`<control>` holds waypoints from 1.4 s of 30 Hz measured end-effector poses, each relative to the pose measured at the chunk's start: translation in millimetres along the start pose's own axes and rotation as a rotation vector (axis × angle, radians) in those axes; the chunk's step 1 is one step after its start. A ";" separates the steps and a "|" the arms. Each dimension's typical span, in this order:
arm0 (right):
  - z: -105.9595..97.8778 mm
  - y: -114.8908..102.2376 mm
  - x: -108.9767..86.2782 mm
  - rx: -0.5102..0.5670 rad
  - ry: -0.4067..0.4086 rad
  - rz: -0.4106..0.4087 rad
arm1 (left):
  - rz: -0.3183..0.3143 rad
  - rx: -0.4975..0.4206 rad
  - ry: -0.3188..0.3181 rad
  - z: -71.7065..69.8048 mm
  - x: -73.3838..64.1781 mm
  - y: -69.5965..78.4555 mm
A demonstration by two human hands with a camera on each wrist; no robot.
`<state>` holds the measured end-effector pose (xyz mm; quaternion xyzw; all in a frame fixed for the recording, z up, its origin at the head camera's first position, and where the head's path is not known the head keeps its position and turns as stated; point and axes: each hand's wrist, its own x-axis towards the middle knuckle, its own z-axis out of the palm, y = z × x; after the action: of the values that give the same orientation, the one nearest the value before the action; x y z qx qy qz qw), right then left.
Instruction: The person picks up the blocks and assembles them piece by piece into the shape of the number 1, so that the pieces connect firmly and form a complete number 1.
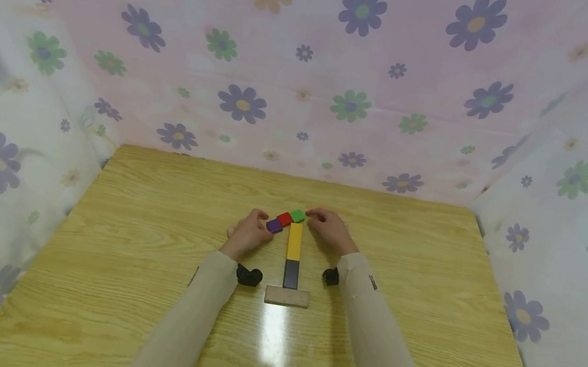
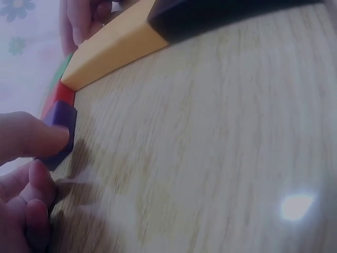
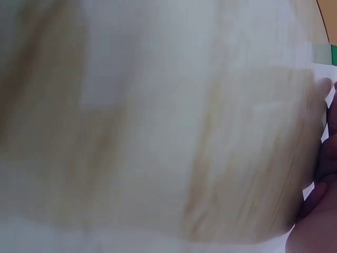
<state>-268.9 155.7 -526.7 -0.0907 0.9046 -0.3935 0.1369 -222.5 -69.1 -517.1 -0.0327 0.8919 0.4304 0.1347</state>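
Purple (image 1: 275, 225), red (image 1: 285, 218) and green (image 1: 298, 215) blocks lie in a slanting row on the wooden table. My left hand (image 1: 250, 233) is at the row's left end, pinching the purple block; its thumb (image 2: 37, 138) presses the near face in the left wrist view. At the other end, my right hand (image 1: 331, 230) has its fingertips right beside the green block. A long yellow block (image 1: 295, 242) runs from the row toward me, followed by a black block (image 1: 291, 274). Crosswise at the bottom lies a plain wooden block (image 1: 287, 296).
Dark wrist cameras (image 1: 249, 276) hang near both sleeves, low beside the black block. Flower-patterned cloth (image 1: 302, 117) walls the table (image 1: 161, 191) at the back and both sides. Light glares on the tabletop before the plain block.
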 end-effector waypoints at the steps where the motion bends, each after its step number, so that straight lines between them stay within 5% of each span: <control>1: -0.1 0.3 0.3 0.007 -0.002 0.005 | 0.003 -0.003 -0.004 -0.5 0.4 -0.3; 13: 1.4 3.1 -0.4 0.005 0.019 -0.006 | 0.010 -0.072 -0.036 -3.7 6.7 -4.8; 20: -0.8 10.0 -3.6 0.024 0.028 0.001 | 0.004 -0.216 -0.096 -4.3 8.4 -4.1; 36: -27.4 35.3 -29.2 -0.137 0.048 -0.005 | 0.061 -0.288 -0.171 2.7 13.0 -8.2; 42: -25.4 38.5 -45.3 -0.262 0.073 -0.056 | 0.047 -0.245 -0.153 -8.8 -0.1 -22.1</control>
<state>-236.4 211.4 -530.5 -0.1185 0.9496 -0.2788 0.0799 -220.4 -89.9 -528.7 0.0049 0.8203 0.5404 0.1873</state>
